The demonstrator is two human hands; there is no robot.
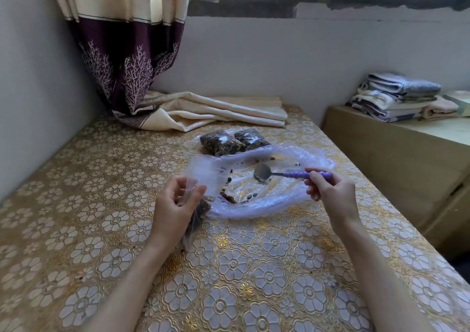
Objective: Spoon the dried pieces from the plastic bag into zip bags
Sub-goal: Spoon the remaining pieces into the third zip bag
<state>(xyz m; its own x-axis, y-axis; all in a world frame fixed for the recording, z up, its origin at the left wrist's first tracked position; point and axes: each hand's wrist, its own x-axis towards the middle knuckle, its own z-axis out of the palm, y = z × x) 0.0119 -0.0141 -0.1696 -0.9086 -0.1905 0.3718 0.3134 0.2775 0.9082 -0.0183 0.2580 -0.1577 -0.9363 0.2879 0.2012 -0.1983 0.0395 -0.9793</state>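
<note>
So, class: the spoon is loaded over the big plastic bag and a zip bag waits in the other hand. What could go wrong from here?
1. The spoon in the right hand must travel to the zip bag held by the left hand; pieces could drop onto the tablecloth.
2. The zip bag's mouth looks floppy and narrow, so a spoonful may miss.
3. The thin plastic bag lies loose and could shift while being scraped.

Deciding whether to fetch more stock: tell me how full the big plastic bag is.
Nearly empty. The plastic bag lies open and flat, with only scattered dried pieces left near the spoon.
</note>
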